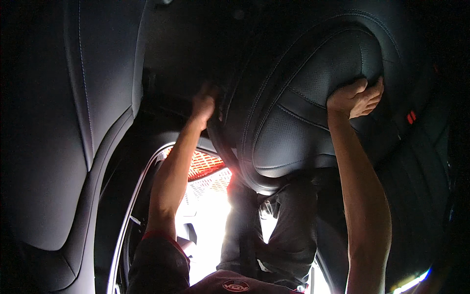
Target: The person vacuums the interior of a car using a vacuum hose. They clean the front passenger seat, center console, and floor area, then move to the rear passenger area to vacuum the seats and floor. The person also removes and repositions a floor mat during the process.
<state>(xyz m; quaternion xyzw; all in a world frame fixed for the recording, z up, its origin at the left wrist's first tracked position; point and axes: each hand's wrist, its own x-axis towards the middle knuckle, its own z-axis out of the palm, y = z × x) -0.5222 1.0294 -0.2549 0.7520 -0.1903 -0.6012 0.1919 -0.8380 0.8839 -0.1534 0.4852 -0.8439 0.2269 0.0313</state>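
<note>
My right hand point(358, 98) rests on a dark leather car seat point(290, 136). Its thumb stands apart from the loosely bent fingers, and nothing shows in its grasp. Perforated panels and pale stitching mark the seat's surface. At the seat's left side, in deep shadow, is my left hand point(205, 104). Motion blur and darkness hide its fingers, so I cannot tell whether they grip anything there.
Another dark seat point(47, 139) fills the left side. A door opening point(123, 231) lies below, glaring with light around my legs point(290, 228). Beyond it shows a red grid-like surface point(203, 164). A red seat-belt buckle button point(411, 117) glows at the right.
</note>
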